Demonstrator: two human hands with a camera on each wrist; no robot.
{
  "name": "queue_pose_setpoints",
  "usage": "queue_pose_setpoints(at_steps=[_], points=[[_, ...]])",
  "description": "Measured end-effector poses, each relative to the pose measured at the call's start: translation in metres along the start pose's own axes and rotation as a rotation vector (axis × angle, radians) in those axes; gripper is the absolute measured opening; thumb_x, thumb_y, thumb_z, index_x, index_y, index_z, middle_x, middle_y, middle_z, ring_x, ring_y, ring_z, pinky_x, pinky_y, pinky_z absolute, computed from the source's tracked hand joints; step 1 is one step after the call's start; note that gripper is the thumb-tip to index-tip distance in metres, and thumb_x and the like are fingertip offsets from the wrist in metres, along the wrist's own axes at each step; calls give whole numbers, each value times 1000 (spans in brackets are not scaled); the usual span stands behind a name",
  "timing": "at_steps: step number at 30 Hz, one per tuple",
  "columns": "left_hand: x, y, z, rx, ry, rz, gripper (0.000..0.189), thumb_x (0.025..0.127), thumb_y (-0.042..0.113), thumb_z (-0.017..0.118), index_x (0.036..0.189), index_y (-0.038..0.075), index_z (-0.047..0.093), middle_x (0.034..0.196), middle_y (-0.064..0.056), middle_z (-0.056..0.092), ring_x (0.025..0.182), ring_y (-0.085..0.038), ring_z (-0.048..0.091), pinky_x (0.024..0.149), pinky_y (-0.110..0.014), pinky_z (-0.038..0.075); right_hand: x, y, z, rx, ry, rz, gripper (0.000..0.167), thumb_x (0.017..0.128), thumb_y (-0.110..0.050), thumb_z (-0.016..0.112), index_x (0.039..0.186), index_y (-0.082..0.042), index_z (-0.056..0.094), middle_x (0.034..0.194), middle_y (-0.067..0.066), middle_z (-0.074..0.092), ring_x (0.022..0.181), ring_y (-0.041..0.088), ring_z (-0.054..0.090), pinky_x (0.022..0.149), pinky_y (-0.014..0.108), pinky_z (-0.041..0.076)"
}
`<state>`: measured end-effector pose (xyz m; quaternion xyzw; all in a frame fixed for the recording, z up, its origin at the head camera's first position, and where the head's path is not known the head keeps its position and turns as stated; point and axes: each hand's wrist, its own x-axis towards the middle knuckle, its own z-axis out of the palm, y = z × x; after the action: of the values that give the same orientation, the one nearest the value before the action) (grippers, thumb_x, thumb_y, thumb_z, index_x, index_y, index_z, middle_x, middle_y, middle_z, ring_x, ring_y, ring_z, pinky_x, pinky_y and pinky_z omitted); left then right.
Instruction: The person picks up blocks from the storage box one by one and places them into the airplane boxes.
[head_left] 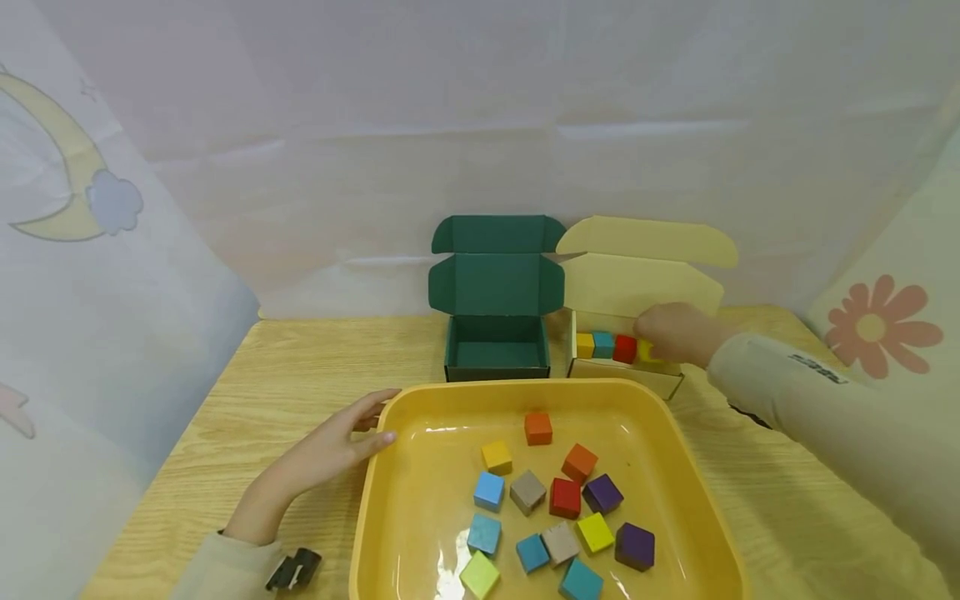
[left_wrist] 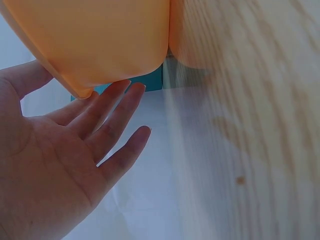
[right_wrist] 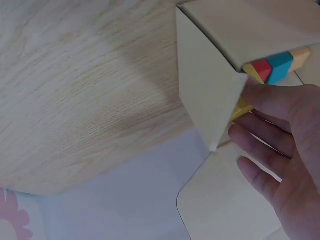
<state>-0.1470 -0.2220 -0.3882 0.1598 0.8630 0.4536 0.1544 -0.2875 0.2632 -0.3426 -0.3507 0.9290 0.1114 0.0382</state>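
My right hand [head_left: 678,332] reaches into a cream cardboard box [head_left: 626,373] with its lid up. Thumb and index finger pinch a yellow cube [right_wrist: 241,108] at the box's inner side wall, partly hidden by the fingers. Beside it in a row are a red cube [head_left: 624,348], a teal cube [head_left: 603,344] and an orange-yellow cube [head_left: 585,345]. At the far left corner of a yellow tray [head_left: 420,392], my left hand [head_left: 330,454] holds the rim, thumb over the edge and fingers spread along the outside. Several coloured cubes, among them an orange cube [head_left: 537,429], lie scattered in the tray.
Left of the cream box stands a dark green box [head_left: 497,372], lid up, its inside bare. Both boxes sit behind the tray on a wooden table [head_left: 300,375]. Pale printed cloth [head_left: 450,100] hangs behind and at both sides.
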Motion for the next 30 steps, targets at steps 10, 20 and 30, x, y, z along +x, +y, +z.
queue_pose_setpoints(at_steps=[10, 20, 30], points=[[1, 0, 0, 16, -9, -9, 63, 101, 31, 60, 155, 14, 32, 150, -14, 42, 132, -40, 43, 104, -60, 38, 4, -11, 12, -91, 109, -5, 24, 73, 7, 71, 67, -11, 56, 73, 5, 63, 67, 26, 62, 68, 45, 54], [1, -2, 0, 25, -6, -9, 62, 101, 30, 59, 155, 15, 32, 152, -15, 39, 133, -43, 41, 104, -62, 36, 7, -7, 19, -129, 157, -21, 26, 72, 6, 73, 65, -11, 54, 68, 4, 61, 62, 23, 58, 61, 42, 52], [1, -2, 0, 20, -4, -12, 61, 101, 30, 59, 154, 16, 33, 152, -14, 40, 134, -42, 42, 104, -61, 37, 11, -3, 22, -77, 133, 25, 23, 70, 1, 77, 70, -10, 57, 70, 4, 62, 61, 21, 56, 58, 44, 53]])
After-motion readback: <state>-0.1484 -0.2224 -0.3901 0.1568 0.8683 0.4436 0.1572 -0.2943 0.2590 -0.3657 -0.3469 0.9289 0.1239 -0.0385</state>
